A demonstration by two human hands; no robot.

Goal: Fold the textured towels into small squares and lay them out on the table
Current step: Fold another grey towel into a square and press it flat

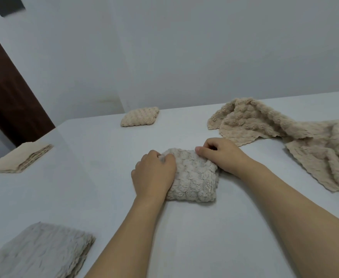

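Note:
A beige textured towel, folded into a small thick square, lies in the middle of the white table. My left hand grips its left edge, fingers curled over the far left corner. My right hand pinches its far right corner. Three other folded towels lie on the table: one at the far middle, one at the left edge, one at the near left. A heap of unfolded beige towels sprawls at the right.
A white wall stands close behind the table's far edge. A dark brown door or panel rises at the left, beyond the table's left edge.

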